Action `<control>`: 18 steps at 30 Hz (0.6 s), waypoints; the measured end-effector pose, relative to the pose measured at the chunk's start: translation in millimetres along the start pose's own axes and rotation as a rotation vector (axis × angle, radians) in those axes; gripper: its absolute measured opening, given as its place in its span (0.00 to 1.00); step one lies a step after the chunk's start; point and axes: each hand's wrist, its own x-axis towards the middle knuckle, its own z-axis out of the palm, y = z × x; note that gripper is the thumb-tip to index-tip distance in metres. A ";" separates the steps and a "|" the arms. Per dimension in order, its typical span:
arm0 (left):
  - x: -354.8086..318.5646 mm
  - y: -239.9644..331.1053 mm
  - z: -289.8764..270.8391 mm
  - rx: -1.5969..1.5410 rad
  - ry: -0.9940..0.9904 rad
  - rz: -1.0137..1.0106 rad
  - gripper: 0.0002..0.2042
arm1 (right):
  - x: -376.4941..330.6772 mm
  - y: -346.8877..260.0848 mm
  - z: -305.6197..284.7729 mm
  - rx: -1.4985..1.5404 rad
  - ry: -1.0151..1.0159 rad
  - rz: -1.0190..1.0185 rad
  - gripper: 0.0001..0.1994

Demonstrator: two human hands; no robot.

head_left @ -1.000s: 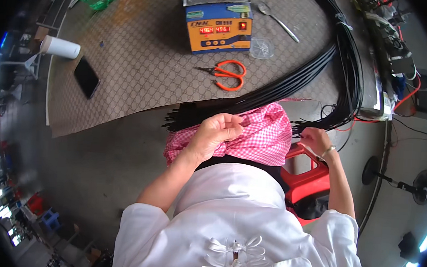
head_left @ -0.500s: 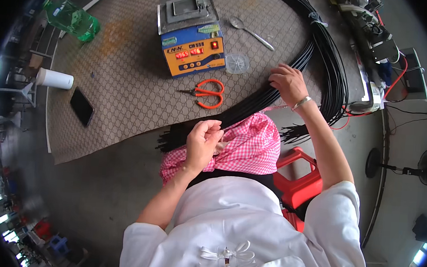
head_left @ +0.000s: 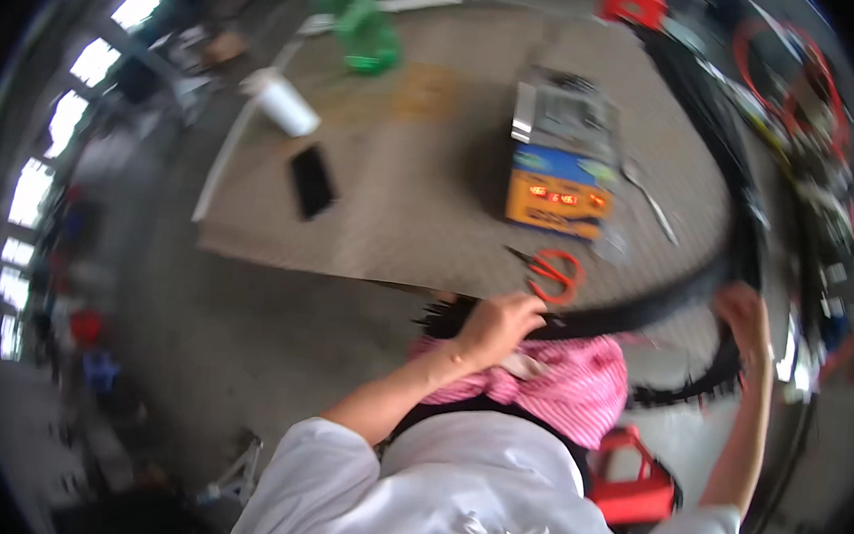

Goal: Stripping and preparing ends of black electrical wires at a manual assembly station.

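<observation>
Cables (head_left: 660,304) are lying along the bench's (head_left: 433,187) near edge; left hand (head_left: 502,330) and right hand (head_left: 742,312) are hanging half-curled, holds and progress unclear.

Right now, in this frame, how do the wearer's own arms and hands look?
The left hand and right hand are ungloved. Both forearms are bare below loose, short white sleeves that end around the elbows. Blur leaves any wrist jewellery unclear.
</observation>
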 end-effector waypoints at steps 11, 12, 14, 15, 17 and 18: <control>-29.2 17.5 27.3 -0.091 -0.020 -0.058 0.04 | -39.4 -147.3 150.7 0.241 -0.677 -0.028 0.05; -29.3 18.6 18.1 -0.030 -0.003 0.005 0.04 | -38.0 -138.0 158.0 0.164 -0.542 -0.265 0.04; -32.6 2.1 -2.6 0.091 -0.036 0.074 0.05 | -37.1 -127.7 154.3 0.141 -0.471 -0.255 0.04; -37.4 -6.0 -13.0 0.156 -0.055 0.099 0.05 | -39.2 -133.0 146.8 0.163 -0.464 -0.189 0.03; -47.8 -15.6 -26.7 0.146 -0.119 0.017 0.06 | -39.6 -124.4 139.7 0.162 -0.483 -0.139 0.02; -51.9 -21.3 -28.7 0.109 -0.128 0.016 0.06 | -40.6 -126.9 136.8 0.141 -0.492 -0.151 0.02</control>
